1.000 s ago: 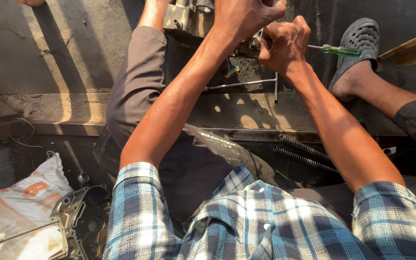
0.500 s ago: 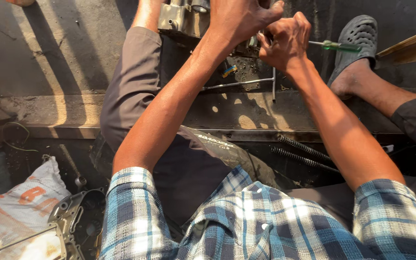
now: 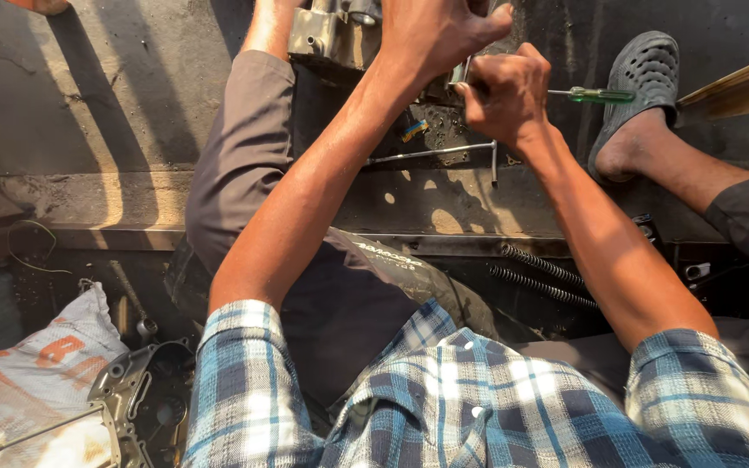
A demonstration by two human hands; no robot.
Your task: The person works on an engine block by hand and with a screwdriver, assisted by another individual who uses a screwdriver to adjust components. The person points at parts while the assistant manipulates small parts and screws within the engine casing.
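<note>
My left hand (image 3: 435,30) rests on a greasy metal engine part (image 3: 327,35) at the top of the view, fingers spread over its right side. Right beside it, my right hand (image 3: 500,91) is closed in a fist around a tool; what its fingers grip is hidden. A screwdriver with a green clear handle (image 3: 600,94) sticks out to the right of that fist. Below the hands lies a thin metal T-shaped rod (image 3: 431,154) on the dark floor.
My legs in grey trousers stretch forward, with a foot in a black clog (image 3: 639,82) at upper right. Two coil springs (image 3: 543,273) lie by my right knee. A metal engine cover (image 3: 136,399) and a white sack (image 3: 23,390) sit at lower left. A wooden plank (image 3: 739,87) shows at right.
Both hands have shifted slightly upward and the view has tilted down a little; the right fist stays closed by the engine part.
</note>
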